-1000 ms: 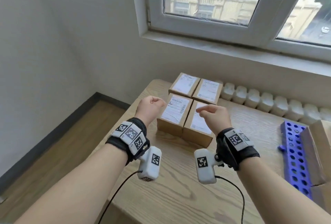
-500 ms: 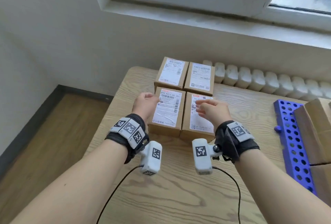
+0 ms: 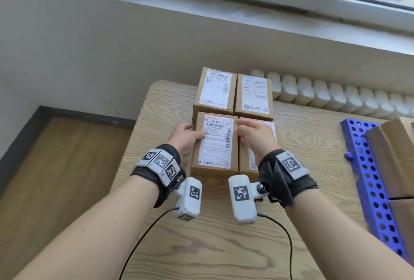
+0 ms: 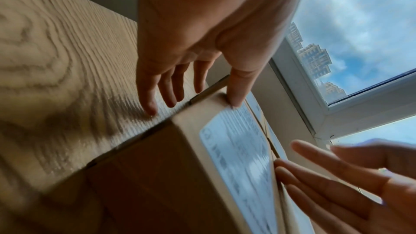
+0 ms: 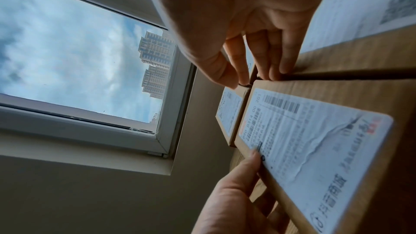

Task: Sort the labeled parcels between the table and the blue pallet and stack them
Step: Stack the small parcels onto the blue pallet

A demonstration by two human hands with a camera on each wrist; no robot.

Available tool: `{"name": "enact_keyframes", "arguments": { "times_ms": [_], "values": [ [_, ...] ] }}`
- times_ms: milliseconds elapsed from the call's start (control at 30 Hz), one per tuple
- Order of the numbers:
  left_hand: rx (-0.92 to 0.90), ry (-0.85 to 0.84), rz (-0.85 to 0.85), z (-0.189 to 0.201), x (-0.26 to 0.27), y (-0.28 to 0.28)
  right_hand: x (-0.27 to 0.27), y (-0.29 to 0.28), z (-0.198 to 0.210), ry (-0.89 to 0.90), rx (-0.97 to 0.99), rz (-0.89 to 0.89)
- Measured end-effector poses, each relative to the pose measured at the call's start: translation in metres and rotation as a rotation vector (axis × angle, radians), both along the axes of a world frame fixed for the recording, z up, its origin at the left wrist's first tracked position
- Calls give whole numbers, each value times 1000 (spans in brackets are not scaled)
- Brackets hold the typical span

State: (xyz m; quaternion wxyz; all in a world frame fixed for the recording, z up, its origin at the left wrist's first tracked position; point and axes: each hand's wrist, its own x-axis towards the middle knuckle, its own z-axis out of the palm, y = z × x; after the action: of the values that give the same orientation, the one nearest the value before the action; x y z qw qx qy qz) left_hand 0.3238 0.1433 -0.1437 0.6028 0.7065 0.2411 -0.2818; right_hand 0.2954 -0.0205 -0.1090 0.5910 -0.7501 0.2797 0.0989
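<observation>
Both hands are closing on the near-left parcel (image 3: 214,143) on the bench (image 3: 201,246): left hand (image 3: 183,136) thumb on top, right hand (image 3: 255,136) fingers wedged into the seam. Get deeper purchase before lifting.

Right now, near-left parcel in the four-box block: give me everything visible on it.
The near-left parcel is a brown cardboard box lying flat on the wooden table. A wrinkled white shipping label with barcodes, reading 890 0314-00 201, covers its top. It sits against the neighbouring parcels. The left hand has its thumb on the label, fingers down the left side; the right hand reaches its fingers into the right-hand seam.
</observation>
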Motion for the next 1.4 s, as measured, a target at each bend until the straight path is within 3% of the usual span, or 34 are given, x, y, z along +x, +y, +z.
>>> {"name": "enact_keyframes", "arguments": {
  "times_ms": [567,967,1400],
  "values": [
    [-123,39,-68,-6,5,15,-3,16,0,69,-3,-25],
    [-156,-21,-41,2,-18,20,-16,36,3,100,-6,94],
    [-95,-181,2,52,-42,31,-51,27,45,-39,115,-19]
  ]
}}
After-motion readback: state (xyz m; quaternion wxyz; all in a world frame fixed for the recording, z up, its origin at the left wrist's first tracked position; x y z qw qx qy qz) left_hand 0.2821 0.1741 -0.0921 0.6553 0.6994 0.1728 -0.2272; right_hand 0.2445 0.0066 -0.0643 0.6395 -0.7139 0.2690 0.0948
